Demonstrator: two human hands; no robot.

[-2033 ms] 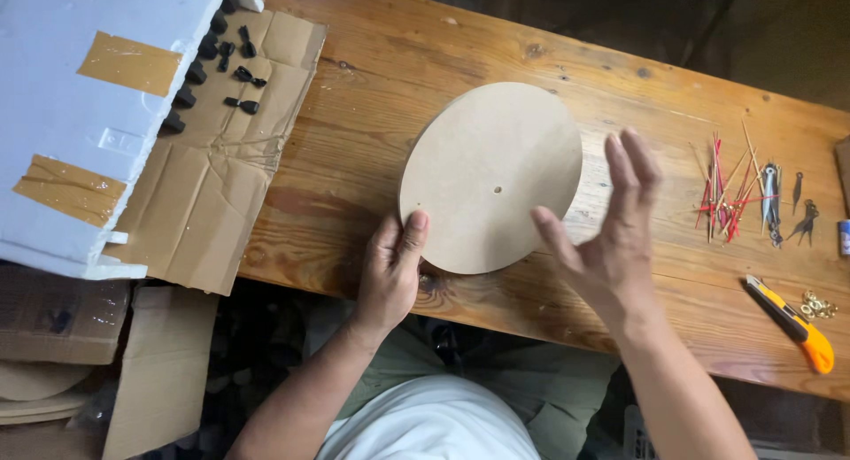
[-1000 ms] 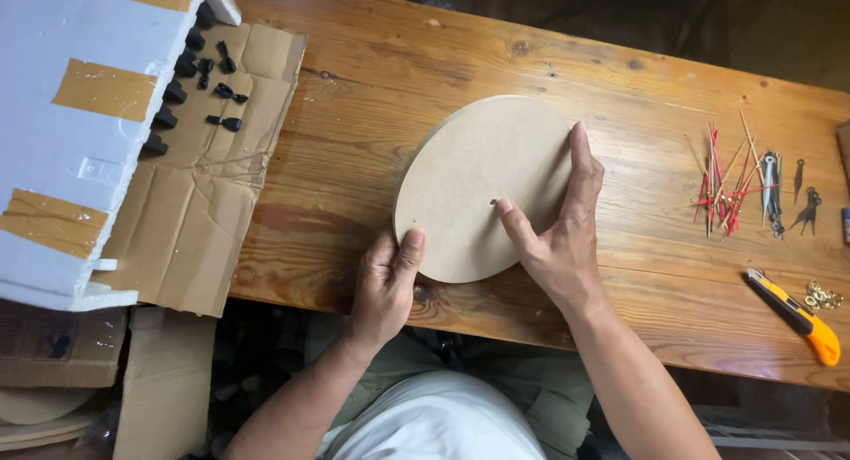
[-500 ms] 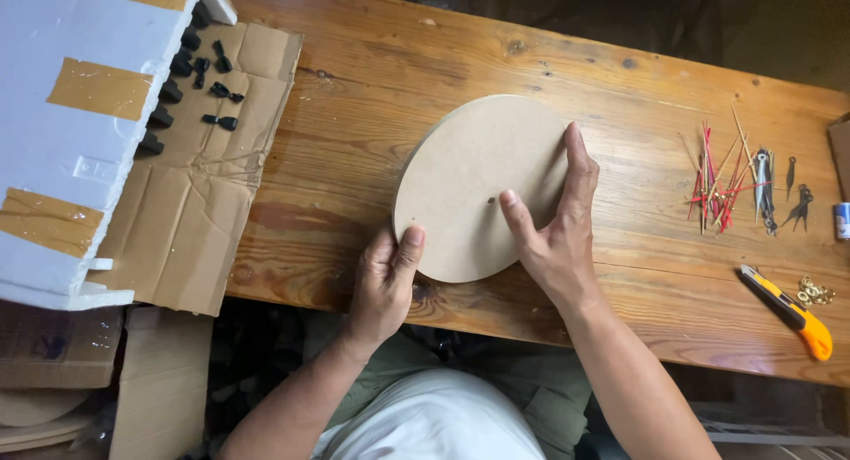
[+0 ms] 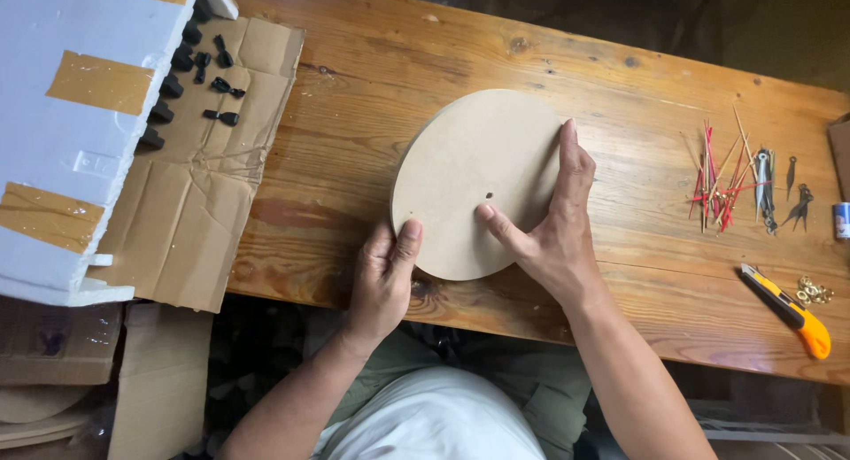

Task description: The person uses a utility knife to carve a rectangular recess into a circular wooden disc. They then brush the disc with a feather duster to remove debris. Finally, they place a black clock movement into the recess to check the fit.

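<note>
we pin round board (image 4: 469,172) flat on surface (image 4: 354,115) | left hand (image 4: 382,281) grips near edge, right hand (image 4: 553,221) spread open on top | centre hole bare, clock hands (image 4: 739,185) lie unused well right

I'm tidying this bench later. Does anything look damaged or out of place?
The flattened cardboard at the left is creased and torn, with small black parts scattered loose on it. The round board under both hands looks intact.
</note>
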